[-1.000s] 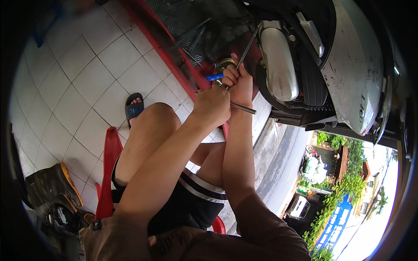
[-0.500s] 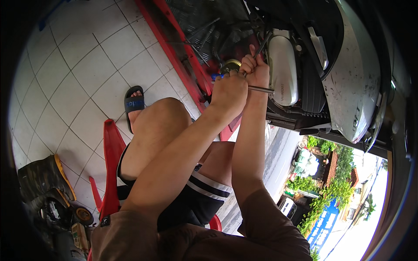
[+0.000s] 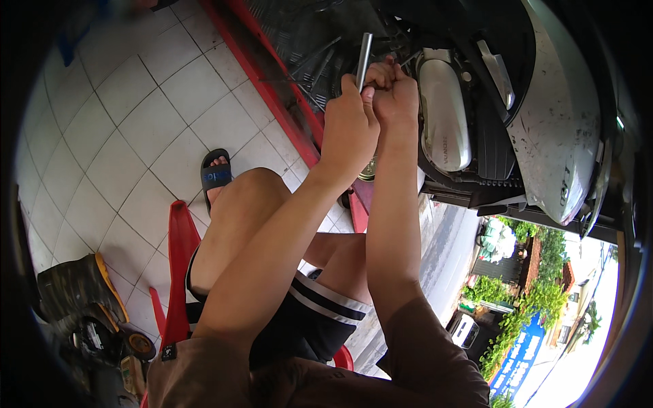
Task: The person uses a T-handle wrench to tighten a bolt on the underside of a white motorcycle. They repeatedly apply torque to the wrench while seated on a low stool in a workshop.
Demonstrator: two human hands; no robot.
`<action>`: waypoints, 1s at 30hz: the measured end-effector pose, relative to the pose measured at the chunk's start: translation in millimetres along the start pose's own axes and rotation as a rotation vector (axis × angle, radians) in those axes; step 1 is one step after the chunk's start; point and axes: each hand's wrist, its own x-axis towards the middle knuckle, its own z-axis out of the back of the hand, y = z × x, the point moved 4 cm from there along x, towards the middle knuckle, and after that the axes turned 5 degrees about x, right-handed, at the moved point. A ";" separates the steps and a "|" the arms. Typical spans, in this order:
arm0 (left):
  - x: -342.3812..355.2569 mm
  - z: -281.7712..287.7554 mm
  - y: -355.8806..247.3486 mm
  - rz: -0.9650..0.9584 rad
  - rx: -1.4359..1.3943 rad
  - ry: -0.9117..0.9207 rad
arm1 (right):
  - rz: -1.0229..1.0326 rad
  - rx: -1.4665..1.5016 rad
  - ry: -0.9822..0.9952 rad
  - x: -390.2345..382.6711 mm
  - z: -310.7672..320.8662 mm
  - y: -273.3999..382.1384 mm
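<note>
Pale tiles (image 3: 146, 143) cover the floor on the left, and a red metal frame (image 3: 253, 58) slants across the far middle. On the far right stands a motorbike (image 3: 554, 115), a long silver cover (image 3: 443, 115) along its side. Our left hand (image 3: 350, 129) has its fingers wrapped around a shiny metal bar (image 3: 365, 58), which sticks out past the fist toward the far side, tilted slightly right. Our right hand (image 3: 396, 95) is just right of it, near the silver cover; its fingers curl inward, and we cannot tell whether they grip anything. Between our forearms, a round golden piece (image 3: 368, 171) shows, mostly hidden. At near left, we see a red plastic chair (image 3: 178, 272) and dark boots (image 3: 73, 289); farther off is a foot in a black sandal (image 3: 216, 178). At near right, a white van (image 3: 465, 331) and green plants (image 3: 527, 302) show outside.
</note>
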 end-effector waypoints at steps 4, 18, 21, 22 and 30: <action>11.3 -1.2 15.3 0.122 -0.081 -0.026 | 0.050 -0.172 0.099 -3.5 5.8 -7.3; 4.3 -2.6 1.4 -0.146 -0.076 -0.093 | 0.003 -0.902 0.098 -105.7 124.1 -14.7; 10.6 -9.7 15.3 -0.020 -0.207 -0.092 | 0.008 -0.820 0.083 -98.3 127.2 -5.8; 12.1 -12.8 23.0 0.112 -0.325 -0.079 | 0.013 -0.848 0.074 -97.6 130.2 -1.1; 12.5 -12.5 22.4 0.208 -0.250 -0.119 | 0.050 -1.044 0.037 -103.2 130.3 27.4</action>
